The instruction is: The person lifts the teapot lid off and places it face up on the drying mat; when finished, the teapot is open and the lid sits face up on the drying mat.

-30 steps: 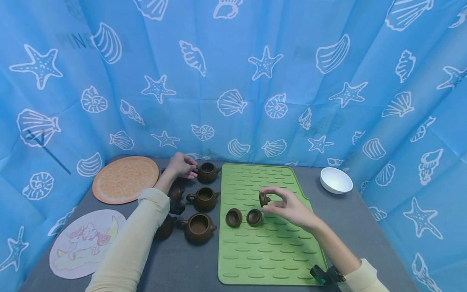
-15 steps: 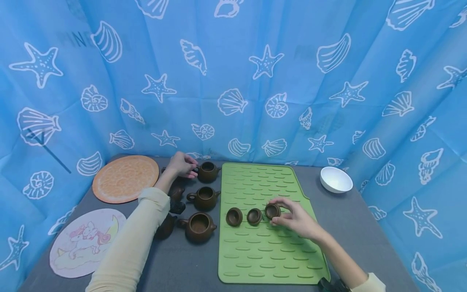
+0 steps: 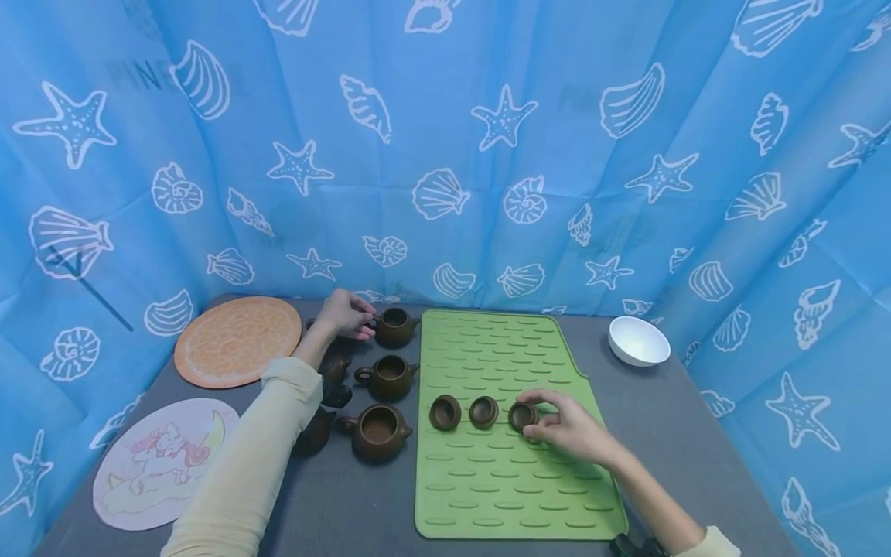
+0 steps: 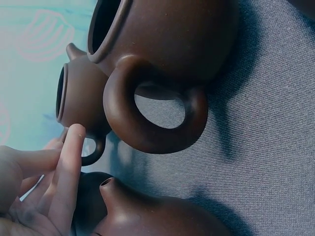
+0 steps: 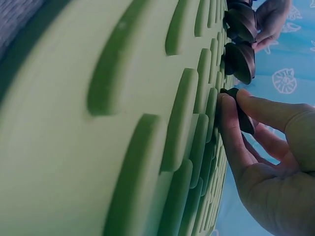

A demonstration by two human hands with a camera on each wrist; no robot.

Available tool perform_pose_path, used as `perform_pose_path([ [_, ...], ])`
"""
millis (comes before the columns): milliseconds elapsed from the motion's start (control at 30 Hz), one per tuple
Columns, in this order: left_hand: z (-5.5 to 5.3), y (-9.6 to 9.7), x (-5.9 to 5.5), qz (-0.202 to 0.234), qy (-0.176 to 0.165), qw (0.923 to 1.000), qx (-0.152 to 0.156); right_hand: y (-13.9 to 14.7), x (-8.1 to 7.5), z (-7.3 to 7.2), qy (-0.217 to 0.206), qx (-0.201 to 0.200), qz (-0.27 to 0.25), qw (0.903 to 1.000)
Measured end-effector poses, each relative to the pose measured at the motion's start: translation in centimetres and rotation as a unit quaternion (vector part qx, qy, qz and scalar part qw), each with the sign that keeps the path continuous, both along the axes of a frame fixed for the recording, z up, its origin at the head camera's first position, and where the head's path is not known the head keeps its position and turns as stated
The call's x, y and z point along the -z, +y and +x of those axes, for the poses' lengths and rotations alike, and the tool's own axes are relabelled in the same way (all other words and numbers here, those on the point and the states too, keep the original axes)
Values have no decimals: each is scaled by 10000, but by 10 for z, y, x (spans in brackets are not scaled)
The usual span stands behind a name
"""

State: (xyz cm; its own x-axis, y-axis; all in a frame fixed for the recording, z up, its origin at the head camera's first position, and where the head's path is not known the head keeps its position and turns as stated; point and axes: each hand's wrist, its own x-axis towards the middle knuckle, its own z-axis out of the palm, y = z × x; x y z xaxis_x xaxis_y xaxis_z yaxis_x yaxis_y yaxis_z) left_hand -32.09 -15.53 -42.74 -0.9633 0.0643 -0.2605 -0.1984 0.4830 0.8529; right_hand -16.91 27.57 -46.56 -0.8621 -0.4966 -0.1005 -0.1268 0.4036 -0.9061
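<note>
"Blue shell-printed cloth curtain [image 3: 418, 139] hangs behind. Why do two small dark-brown, round clay lids [image 3: 445, 413] lie hollow side up on the green ridged mat [image 3: 515, 495]?"

"Perhaps so their inner side keeps clean. Beside them, the right hand [image 3: 567, 425] pinches a third lid [image 3: 519, 418], maybe because it could tip."

"And the left hand [image 3: 339, 313]?"

"At the handle [image 4: 100, 150] of the farthest brown clay teapot [image 3: 394, 333]; whether it grips, I cannot tell."

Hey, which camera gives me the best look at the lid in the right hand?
The head view: it looks into the hollow of the lid, most of its rim clear of the fingers. The right wrist view is closer, but shows it side-on, dark and partly covered. The left wrist view doesn't show it.
</note>
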Motion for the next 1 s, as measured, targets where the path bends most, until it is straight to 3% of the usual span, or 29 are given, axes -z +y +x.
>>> perform_pose_path([
  [567,-2,-10,-5,56,-161,9999,21,-9,3,-2,647,34,802,9947],
  [1000,6,-24,-19,57,-161,9997,168,-10,-2,-2,819,3,1101,9905],
])
